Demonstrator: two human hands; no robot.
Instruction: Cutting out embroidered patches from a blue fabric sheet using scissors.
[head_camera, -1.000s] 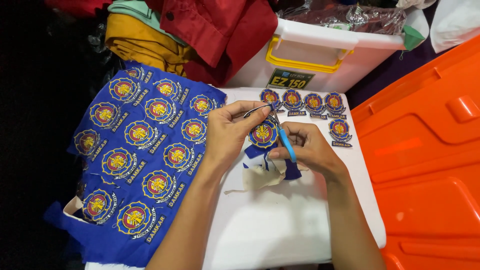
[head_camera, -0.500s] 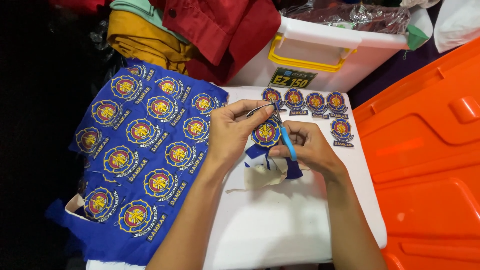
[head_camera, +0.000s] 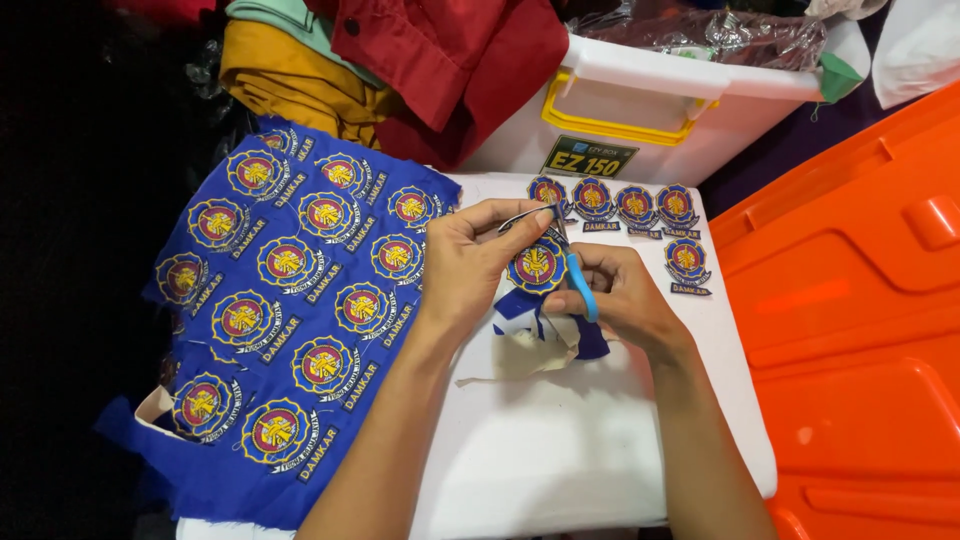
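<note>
Round patch (head_camera: 537, 266) slightly turned in pinching left-hand fingers (head_camera: 520, 215); right-hand fingers (head_camera: 600, 285) around blue scissors (head_camera: 580, 285); white lidded bin (head_camera: 650, 110) behind.

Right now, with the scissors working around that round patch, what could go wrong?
1. The left hand pinches the round patch right beside the blue-handled scissors in the right hand; a slip could nick a finger or the embroidered edge.
2. Blue offcuts hang loose under the patch and could snag in the blades.
3. The finished patches lie close by the hands, so a sweep of the wrist could scatter them.
</note>
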